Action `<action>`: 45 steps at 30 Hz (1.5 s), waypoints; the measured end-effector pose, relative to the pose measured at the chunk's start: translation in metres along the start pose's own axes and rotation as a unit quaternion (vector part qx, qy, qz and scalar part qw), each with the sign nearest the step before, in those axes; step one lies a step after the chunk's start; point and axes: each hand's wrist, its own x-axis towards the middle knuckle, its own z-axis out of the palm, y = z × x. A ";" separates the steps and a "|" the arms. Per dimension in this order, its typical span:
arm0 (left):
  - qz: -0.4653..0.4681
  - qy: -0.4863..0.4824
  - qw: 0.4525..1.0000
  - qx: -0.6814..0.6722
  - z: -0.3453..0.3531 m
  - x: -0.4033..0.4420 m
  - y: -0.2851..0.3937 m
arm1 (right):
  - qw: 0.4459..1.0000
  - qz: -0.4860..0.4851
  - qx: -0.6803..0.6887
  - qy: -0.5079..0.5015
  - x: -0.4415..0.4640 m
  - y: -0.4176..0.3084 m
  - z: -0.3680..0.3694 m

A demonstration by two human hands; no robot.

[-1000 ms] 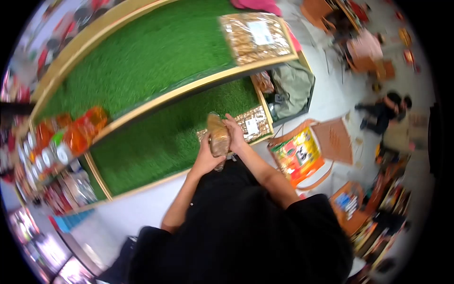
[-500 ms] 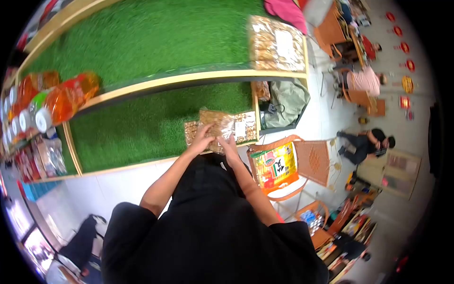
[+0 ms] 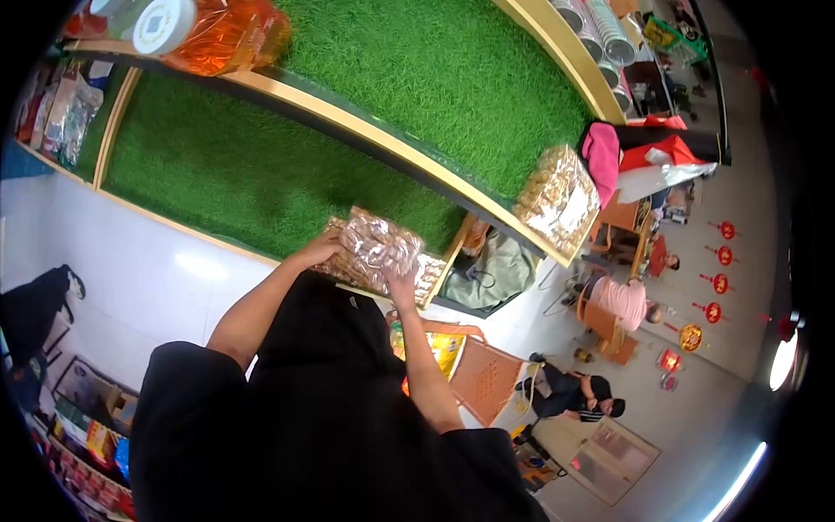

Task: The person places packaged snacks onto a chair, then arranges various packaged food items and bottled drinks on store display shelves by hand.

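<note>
A clear plastic bag of light-brown snack pieces (image 3: 376, 248) is between my two hands over the lower green shelf (image 3: 226, 187). At its left side my left hand (image 3: 320, 250) has its fingers closed on the edge. My right hand (image 3: 402, 285) grips the near right edge, with its fingertips partly hidden. Beneath the bag, another flat snack packet (image 3: 428, 277) lies at the shelf's right end, mostly covered. On the upper shelf, a larger bag of similar pieces (image 3: 557, 200) rests in the right corner, beside a pink cloth (image 3: 600, 161).
A bottle of orange drink (image 3: 230, 39) stands at upper left. Right of the shelf divider is a grey-green bag (image 3: 496, 274). A woven chair (image 3: 483, 378) with a yellow package (image 3: 445, 352) stands close on my right. Several people are farther off, one in pink (image 3: 617, 300).
My view has turned and moved closer to the shelves. The hands have moved farther apart, from on top of the bag to its edges, and the bag now appears tilted up.
</note>
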 end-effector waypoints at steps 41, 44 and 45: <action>-0.003 -0.096 0.988 0.119 0.137 0.107 0.109 | 0.711 0.371 0.382 0.459 -0.247 0.275 -0.081; 0.066 -0.162 0.965 0.195 0.163 0.029 0.230 | 0.789 0.114 0.417 0.435 -0.194 0.293 -0.118; 0.149 -0.157 0.962 0.166 0.172 0.005 0.264 | 0.793 0.045 0.370 0.481 -0.167 0.250 -0.135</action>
